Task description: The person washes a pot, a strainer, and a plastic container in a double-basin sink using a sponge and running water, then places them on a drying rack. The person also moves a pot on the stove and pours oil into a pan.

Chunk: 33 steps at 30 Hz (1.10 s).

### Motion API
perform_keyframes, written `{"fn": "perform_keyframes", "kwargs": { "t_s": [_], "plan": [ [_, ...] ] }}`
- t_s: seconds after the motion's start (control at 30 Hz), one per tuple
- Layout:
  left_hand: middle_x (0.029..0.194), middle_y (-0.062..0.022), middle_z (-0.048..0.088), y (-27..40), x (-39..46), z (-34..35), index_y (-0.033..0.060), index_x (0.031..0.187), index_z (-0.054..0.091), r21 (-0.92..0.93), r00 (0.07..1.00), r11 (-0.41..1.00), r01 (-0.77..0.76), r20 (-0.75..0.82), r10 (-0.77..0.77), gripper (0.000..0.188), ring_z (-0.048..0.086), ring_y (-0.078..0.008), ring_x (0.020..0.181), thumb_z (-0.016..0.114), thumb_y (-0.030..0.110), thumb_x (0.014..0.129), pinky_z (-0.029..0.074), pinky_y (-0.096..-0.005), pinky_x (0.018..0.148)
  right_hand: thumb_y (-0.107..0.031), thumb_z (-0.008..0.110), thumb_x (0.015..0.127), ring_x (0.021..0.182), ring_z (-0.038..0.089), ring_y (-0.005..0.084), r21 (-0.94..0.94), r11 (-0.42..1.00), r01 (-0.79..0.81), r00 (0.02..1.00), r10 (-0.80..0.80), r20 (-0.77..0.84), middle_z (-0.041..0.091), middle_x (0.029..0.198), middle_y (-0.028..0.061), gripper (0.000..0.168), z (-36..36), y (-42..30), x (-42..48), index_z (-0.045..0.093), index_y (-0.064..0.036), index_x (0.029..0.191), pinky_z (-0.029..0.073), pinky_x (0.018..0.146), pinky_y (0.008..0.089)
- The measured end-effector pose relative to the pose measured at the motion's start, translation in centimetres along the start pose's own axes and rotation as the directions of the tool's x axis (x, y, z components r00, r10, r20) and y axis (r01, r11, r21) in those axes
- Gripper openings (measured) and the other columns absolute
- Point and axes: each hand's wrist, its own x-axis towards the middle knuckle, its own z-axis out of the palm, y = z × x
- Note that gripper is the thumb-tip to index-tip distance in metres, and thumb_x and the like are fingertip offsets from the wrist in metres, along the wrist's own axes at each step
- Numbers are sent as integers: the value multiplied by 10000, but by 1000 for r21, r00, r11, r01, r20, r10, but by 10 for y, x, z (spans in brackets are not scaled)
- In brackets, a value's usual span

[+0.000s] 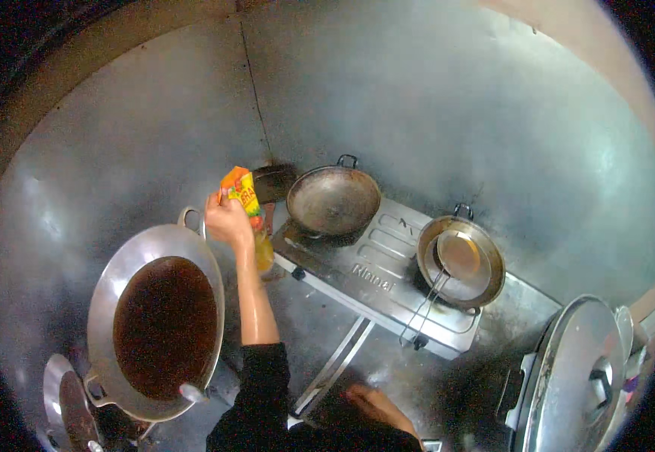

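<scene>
My left hand (228, 220) is raised above the gap between a large wok of dark liquid (164, 327) and the gas stove, its fingers closed on an orange and yellow printed packet (244, 195). Just below the packet is a container of yellowish liquid (263, 251), partly hidden by my forearm. My right hand (378, 407) is low in front of me, near the stove's front side; its fingers are blurred and I cannot tell whether they hold anything. A two-burner stove (375, 277) carries an empty wok (333, 200) on its left burner.
On the right burner sits a pan (497, 265) with a wire-handled strainer or ladle (457, 254) in it. A large lidded pot (576, 373) stands at the right. A smaller pan (73, 401) is at the lower left. Metal walls (446, 101) rise behind the stove.
</scene>
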Motion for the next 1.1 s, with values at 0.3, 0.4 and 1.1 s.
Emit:
{"fn": "perform_keyframes", "kwargs": {
  "t_s": [0.3,0.4,1.1],
  "plan": [
    [677,-243,612,75,-17,-116,-33,841,662,-150,884,987,-61,451,124,190,622,-280,573,625,127,745,456,-372,573,-353,594,836,1236,354,272,384,751,537,820,-359,-445,384,1317,168,657,-32,-125,157,304,-15,1318,261,1034,366],
    [652,-251,593,94,-27,-121,-39,826,658,-194,832,970,-149,506,229,195,600,-322,550,634,134,738,449,-378,564,-385,600,823,1242,345,254,648,549,527,844,-428,-324,371,1324,144,714,-36,-122,187,258,-27,1339,260,1037,361],
    [699,-270,605,77,-30,67,-86,682,617,-159,551,931,-329,768,326,313,630,-365,692,649,219,620,480,-427,636,-435,507,871,983,573,179,945,189,267,964,-41,-264,574,1096,80,524,-67,-132,240,444,-44,1214,454,861,324]
  ]
}}
